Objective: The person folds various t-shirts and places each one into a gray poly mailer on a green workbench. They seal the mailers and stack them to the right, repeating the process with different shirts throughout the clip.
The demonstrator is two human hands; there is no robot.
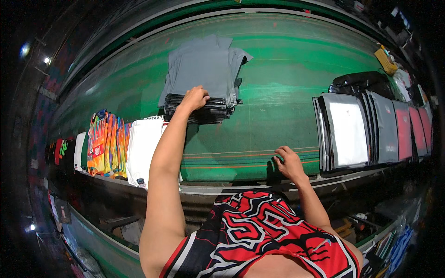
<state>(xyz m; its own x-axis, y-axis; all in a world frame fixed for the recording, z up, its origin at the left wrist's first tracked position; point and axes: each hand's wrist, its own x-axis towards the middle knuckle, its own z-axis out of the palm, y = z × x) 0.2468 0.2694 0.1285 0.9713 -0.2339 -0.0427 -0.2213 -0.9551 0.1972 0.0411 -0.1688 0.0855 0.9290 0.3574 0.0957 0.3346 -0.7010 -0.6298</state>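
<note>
My left hand (196,98) rests at the near edge of a thick stack of grey plastic mailing bags (200,69), whose black inner edges face me. Whether its fingers pinch a bag is hidden. My right hand (289,164) hovers near the front edge of the green table (271,128), fingers slightly curled and apart, with nothing in it. Beside my left forearm lies a pile of folded white garments (144,149). To the right of my right hand, a row of filled grey bags (347,130) overlaps along the table.
Folded tie-dye garments (106,144) and darker clothes lie farther left. A black plastic bundle (361,83) sits behind the filled bags, with a yellow item (385,62) at the far right. A metal rail (205,189) edges the table in front of my body.
</note>
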